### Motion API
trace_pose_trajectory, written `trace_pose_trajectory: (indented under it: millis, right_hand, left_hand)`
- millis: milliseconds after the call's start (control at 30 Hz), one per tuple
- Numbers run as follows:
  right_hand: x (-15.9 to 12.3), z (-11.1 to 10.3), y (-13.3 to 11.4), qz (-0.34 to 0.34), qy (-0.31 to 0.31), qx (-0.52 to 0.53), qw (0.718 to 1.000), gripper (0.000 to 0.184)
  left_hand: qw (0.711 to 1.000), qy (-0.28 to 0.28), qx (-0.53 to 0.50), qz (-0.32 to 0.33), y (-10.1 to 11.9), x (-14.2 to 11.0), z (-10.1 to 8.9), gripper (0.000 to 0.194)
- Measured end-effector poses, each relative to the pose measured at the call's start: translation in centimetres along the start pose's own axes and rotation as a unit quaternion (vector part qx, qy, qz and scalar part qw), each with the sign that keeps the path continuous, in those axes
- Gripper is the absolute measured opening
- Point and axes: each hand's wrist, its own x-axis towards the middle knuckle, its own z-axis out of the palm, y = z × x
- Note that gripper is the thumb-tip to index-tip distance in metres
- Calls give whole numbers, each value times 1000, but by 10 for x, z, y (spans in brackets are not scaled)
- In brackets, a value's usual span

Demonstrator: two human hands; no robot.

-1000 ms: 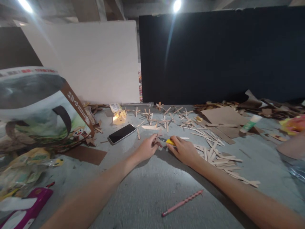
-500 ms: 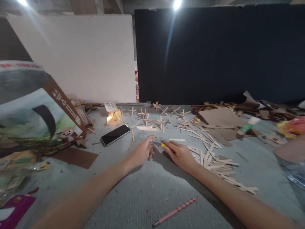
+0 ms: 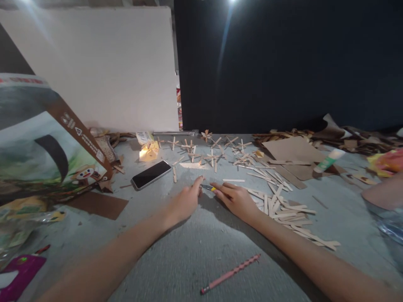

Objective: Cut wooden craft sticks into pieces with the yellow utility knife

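Observation:
My left hand (image 3: 184, 202) lies on the grey table (image 3: 195, 247) with its fingers stretched forward and the fingertip close to a small blade. I cannot see anything under that hand. My right hand (image 3: 235, 199) is closed round a yellow cutter knife (image 3: 211, 188), whose tip points left toward the left fingertips. Just right of this hand lies a loose pile of flat wooden sticks (image 3: 283, 207). Several sticks joined into crosses (image 3: 214, 152) are spread out beyond both hands.
A black phone (image 3: 151, 174) lies to the front left of the hands and a pink pencil (image 3: 231, 273) nearer me. A printed bag (image 3: 47, 142) and brown card (image 3: 99, 204) fill the left. Cardboard sheets (image 3: 294, 150) and a glue stick (image 3: 329, 161) are at right. White (image 3: 94, 67) and black boards (image 3: 283, 63) stand behind.
My left hand has gone from pinching a stick upright to lying stretched on the table. The right hand with the cutter has slid slightly left. The view has tilted down a little.

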Motion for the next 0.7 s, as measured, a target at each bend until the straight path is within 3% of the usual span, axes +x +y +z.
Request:
trace_pose_trajectory:
  millis: [300,533,700]
  right_hand:
    - [1,0,4,-19,-3,35,999,43]
    - [1,-2,2,-15,-10,34,999,44]
    - [1,1,-1,-16,25,-30,999,48]
  left_hand:
    - [978,-42,-206,0,0,8,4,33]
    - [992,-13,-124,38,0,5,0,40]
    - [987,18,-163,-4,2,7,3,31]
